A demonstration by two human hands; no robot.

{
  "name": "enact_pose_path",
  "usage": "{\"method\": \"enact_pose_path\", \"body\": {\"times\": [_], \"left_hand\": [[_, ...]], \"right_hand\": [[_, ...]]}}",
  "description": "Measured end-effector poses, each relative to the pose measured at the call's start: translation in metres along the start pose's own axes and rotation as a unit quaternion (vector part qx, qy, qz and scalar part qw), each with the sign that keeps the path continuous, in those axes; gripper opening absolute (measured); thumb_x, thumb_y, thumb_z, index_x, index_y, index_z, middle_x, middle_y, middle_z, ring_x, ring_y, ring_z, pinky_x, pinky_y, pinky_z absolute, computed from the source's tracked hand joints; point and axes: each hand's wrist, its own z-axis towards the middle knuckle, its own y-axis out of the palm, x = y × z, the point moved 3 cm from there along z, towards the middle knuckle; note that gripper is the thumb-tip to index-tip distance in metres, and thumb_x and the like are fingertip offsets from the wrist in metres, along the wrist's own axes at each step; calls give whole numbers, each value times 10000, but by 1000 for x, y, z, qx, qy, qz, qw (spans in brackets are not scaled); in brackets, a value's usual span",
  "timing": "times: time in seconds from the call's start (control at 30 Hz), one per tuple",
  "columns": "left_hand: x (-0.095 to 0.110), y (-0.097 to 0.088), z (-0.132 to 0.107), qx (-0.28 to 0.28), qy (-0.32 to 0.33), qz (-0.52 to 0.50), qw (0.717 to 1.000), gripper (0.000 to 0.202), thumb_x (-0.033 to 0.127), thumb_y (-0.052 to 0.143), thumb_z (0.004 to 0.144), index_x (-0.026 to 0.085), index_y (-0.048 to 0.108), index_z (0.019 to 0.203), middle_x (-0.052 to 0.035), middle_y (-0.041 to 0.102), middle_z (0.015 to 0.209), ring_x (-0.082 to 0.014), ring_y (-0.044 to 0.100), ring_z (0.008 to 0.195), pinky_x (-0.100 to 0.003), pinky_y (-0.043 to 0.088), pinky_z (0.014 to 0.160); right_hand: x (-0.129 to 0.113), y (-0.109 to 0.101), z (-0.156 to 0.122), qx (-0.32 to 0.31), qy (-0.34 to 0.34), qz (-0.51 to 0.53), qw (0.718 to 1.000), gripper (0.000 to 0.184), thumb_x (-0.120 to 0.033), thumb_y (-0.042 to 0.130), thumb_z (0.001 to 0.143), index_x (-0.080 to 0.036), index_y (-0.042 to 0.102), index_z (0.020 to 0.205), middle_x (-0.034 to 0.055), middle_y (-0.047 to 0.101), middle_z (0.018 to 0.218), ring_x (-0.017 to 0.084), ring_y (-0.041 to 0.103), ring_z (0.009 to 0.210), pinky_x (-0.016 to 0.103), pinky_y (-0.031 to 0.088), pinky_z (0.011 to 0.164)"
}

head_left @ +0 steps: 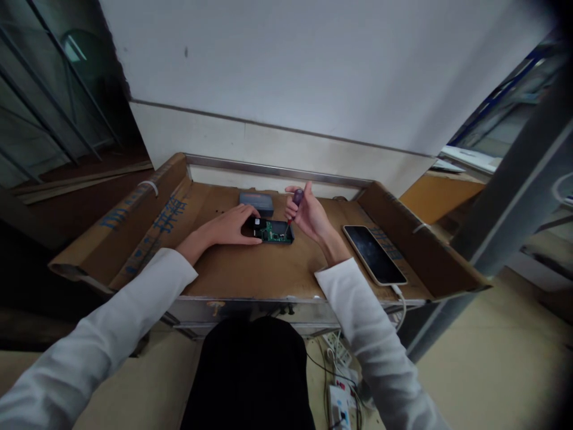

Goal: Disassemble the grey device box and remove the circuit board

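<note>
On the cardboard-covered table lies a black case (289, 241) with a green circuit board (271, 232) inside it. My left hand (233, 226) grips the case's left end between thumb and fingers. In my right hand (311, 213) is a screwdriver with a dark purple handle (298, 195), held tilted. Its tip points down at the right part of the board; I cannot tell whether it touches a screw. Just behind the case sits a dark grey box-like piece (256, 203).
A phone (374, 254) with a white cable (403, 304) lies to the right. Folded cardboard walls (156, 209) edge the table (250, 272) on both sides, with a white panel (277, 71) behind. Power strips and cables (339, 391) are on the floor below.
</note>
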Motion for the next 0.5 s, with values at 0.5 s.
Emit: {"method": "enact_pose_path", "body": {"times": [0.5], "left_hand": [[1,-1,0,-7,-7,6,1000,565,576,604,734,174,467,1107,-116,536,1091,-273,523,1025,-404,409,901]], "right_hand": [[-2,-9,2,90,-88,-5,992,388,-479,644,786,-234,347,741,-100,246,545,51,229,431,188,228,417]]}}
